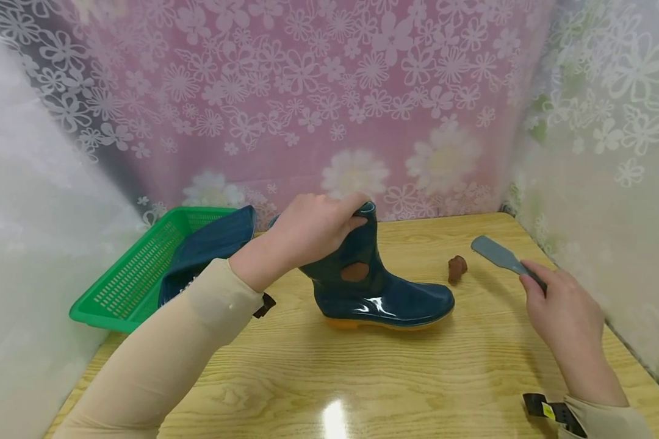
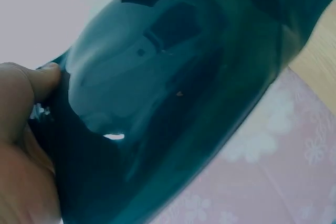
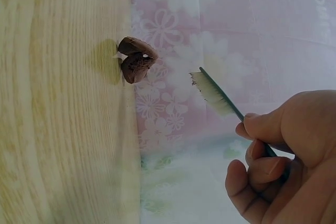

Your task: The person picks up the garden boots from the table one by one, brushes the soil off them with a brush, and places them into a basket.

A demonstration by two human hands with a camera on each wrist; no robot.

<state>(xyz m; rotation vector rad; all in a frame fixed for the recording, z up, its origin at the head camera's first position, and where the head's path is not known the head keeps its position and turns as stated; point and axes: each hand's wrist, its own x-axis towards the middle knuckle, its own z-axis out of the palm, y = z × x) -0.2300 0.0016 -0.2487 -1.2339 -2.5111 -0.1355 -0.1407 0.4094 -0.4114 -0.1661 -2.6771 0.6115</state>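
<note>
My left hand (image 1: 315, 228) grips the top of a dark blue-green rubber boot (image 1: 403, 299), whose toe points right. A brown patch (image 1: 355, 272) marks the side of its shaft. Close up in the left wrist view, thumb and fingers hold the boot's glossy shaft (image 2: 126, 93). At the right, my right hand (image 1: 565, 311) holds a brush (image 1: 494, 252) by its thin grey handle, apart from the boot; its pale bristles (image 3: 212, 95) show in the right wrist view. Whether the tan sole (image 1: 346, 324) touches the table cannot be told.
A brown lump (image 1: 457, 269) lies on the wooden table (image 1: 285, 378) between the boot's toe and the brush. At the left stands a green basket (image 1: 110, 320) with another dark blue boot (image 1: 211, 241) in it. Flowered curtains (image 1: 307, 91) hang around the table.
</note>
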